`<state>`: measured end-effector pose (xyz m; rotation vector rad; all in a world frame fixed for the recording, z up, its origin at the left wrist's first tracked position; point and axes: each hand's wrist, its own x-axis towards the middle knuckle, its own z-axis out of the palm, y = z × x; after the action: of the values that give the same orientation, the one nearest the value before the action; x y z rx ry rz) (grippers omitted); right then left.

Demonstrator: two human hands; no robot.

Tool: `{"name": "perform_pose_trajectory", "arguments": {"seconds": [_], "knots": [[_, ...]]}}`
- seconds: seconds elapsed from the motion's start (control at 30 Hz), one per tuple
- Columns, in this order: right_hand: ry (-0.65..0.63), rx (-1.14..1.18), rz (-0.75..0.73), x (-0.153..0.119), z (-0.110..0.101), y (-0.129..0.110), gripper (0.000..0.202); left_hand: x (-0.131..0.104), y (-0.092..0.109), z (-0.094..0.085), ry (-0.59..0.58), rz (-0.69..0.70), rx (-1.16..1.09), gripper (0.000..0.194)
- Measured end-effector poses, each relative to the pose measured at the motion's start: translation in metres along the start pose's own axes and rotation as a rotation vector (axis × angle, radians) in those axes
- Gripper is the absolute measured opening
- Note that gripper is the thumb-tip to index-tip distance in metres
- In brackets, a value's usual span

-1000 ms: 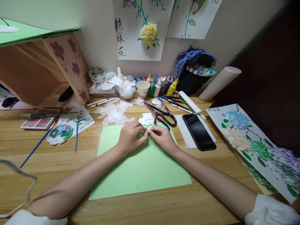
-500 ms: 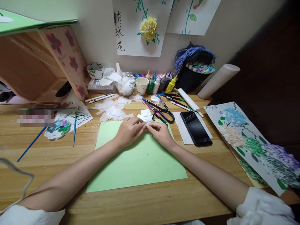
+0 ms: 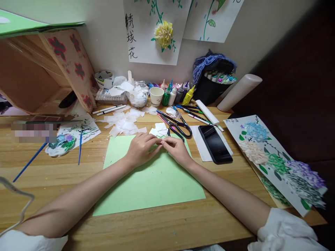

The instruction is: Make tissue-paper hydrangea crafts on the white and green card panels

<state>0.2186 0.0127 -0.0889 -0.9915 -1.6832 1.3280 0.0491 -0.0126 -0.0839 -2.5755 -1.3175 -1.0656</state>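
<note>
My left hand (image 3: 141,149) and my right hand (image 3: 177,150) meet above the far edge of a light green sheet (image 3: 150,186). Their fingertips are pinched together on a small piece of white paper (image 3: 162,140), mostly hidden by the fingers. Just beyond the fingers lies a small pile of white paper squares (image 3: 159,129). Dark-handled scissors (image 3: 180,129) rest behind my right hand. Many loose paper scraps (image 3: 124,123) are scattered on the table beyond my left hand.
A phone (image 3: 215,144) lies on white paper at right, near a sheet of paper flowers (image 3: 277,164). Paint bottles (image 3: 172,96), a paper cup (image 3: 156,96) and a bowl of scraps (image 3: 137,97) line the wall. Brushes (image 3: 80,146) and a paint palette (image 3: 61,144) sit left.
The white paper piece shows less between my fingertips, and my fingers have shifted slightly around it. The whole view has moved a little; the other things stay in place.
</note>
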Motion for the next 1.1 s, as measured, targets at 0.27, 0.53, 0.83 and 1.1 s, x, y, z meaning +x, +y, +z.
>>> {"name": "perform_pose_trajectory", "arguments": {"seconds": [0.27,0.53,0.83,1.1], "knots": [[0.006,-0.023,-0.015,0.0,0.0006,-0.0006,0.019,0.0016,-0.0051,0.0004,0.033,-0.098,-0.128,0.012],[0.019,-0.042,-0.04,-0.0007,0.0013,0.0004,0.019,0.0016,0.0009,-0.0023,0.026,-0.133,-0.124,0.01],[0.026,-0.063,-0.04,-0.0012,0.0011,-0.0004,0.019,0.0003,-0.0009,-0.0004,0.055,-0.109,-0.126,0.01],[0.031,-0.045,-0.002,-0.0012,0.0018,0.0006,0.019,0.0051,0.0019,-0.005,0.057,-0.31,-0.258,0.009]]}}
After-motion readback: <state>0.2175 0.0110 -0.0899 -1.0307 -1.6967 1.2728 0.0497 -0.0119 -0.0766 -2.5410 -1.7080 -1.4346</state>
